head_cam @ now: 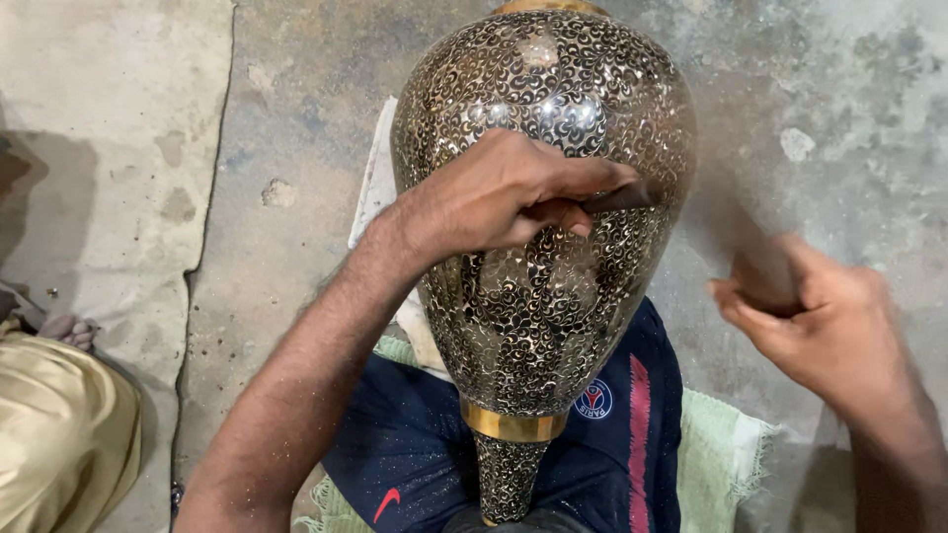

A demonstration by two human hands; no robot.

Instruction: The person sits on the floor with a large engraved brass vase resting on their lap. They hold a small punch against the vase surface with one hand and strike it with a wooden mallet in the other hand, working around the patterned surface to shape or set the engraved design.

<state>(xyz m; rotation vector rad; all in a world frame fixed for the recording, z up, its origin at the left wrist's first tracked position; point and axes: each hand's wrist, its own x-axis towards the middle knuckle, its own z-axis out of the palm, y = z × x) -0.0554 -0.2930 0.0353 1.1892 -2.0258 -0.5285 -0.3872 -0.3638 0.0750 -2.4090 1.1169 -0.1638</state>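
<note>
a round badge [593,399] in blue, white and red sat on the dark blue shirt [415,444], just right of the vase's gold band, and a small red mark [387,503] sat lower on the left of the same shirt. a pink stripe [640,434] ran down the shirt at the right.

the vase [543,99] lay across the person's lap, with its wide body pointing away and its narrow neck toward the person. it was dark metal, covered all over with fine curling silver pattern, and a plain gold band [513,425] went around the neck. what was inside it could not be seen.

the left hand [509,192] rested on the body of the vase and was clenched around a thin dark tool [617,200], whose tip touched the vase surface. the right hand [820,321] was at the right, apart from the vase, and gripped a brown wooden object [765,271]; it was blurred, so i cannot tell what kind of object it was.

under the vase was a white cloth [373,188], and a light green mat [721,449] with a fringe lay under the person. all was on a grey concrete floor [286,148]. at the far left, a part of another person in yellow cloth [59,424] showed, with toes [67,331] just above it.
</note>
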